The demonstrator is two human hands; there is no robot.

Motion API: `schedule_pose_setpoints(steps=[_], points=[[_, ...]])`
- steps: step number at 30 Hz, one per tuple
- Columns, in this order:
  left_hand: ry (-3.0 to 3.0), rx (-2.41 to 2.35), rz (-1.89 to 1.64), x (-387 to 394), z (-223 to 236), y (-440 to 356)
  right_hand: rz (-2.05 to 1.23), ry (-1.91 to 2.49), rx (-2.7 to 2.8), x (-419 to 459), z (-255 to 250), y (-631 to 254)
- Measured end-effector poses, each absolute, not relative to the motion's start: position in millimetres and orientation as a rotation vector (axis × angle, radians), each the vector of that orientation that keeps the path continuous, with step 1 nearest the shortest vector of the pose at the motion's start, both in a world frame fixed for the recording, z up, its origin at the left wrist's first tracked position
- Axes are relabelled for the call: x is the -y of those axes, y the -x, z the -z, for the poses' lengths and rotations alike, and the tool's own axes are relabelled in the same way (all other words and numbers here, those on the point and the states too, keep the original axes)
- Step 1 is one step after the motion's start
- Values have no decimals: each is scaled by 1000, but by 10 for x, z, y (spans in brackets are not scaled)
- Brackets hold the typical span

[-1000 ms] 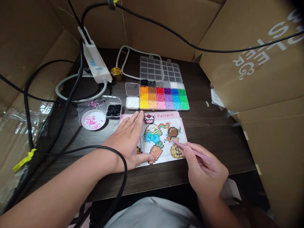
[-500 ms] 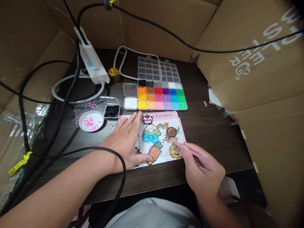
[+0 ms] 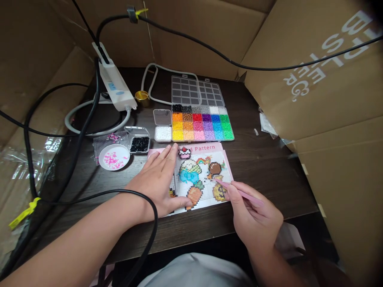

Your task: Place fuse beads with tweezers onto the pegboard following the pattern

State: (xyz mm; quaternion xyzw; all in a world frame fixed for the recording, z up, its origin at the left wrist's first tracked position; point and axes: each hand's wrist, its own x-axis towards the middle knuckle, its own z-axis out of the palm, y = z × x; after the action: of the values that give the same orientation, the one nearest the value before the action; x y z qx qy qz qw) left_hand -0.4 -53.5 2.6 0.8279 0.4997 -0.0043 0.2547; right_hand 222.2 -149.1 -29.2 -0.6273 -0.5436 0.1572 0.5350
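Note:
My left hand lies flat with its fingers stretched out, pressing on the left part of a bead pattern sheet. In my right hand is a pair of pink tweezers, held like a pen. Their tip is over the sheet, close to some loose orange and dark beads. Blue-and-cream beads cover an ice-cream picture between my hands. Above it sits a small cupcake bead figure. Whether a bead is between the tweezer tips is too small to tell.
Behind the sheet stands an open bead organizer with many colours. To its left are boxes of white beads and black beads, and a white dish with pink beads. A black cable hangs across my left forearm. Cardboard walls surround the table.
The view has shifted slightly, so the table things appear a little lower. Both hands keep nearly the same places, the left flat on the sheet and the right holding the tweezers.

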Motion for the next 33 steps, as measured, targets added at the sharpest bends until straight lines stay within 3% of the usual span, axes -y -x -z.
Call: schedule_pose_setpoints(steps=[33], points=[[-2274,-1348,29,532,-22,9,-357,1478,1313,1471,272,-2209]])
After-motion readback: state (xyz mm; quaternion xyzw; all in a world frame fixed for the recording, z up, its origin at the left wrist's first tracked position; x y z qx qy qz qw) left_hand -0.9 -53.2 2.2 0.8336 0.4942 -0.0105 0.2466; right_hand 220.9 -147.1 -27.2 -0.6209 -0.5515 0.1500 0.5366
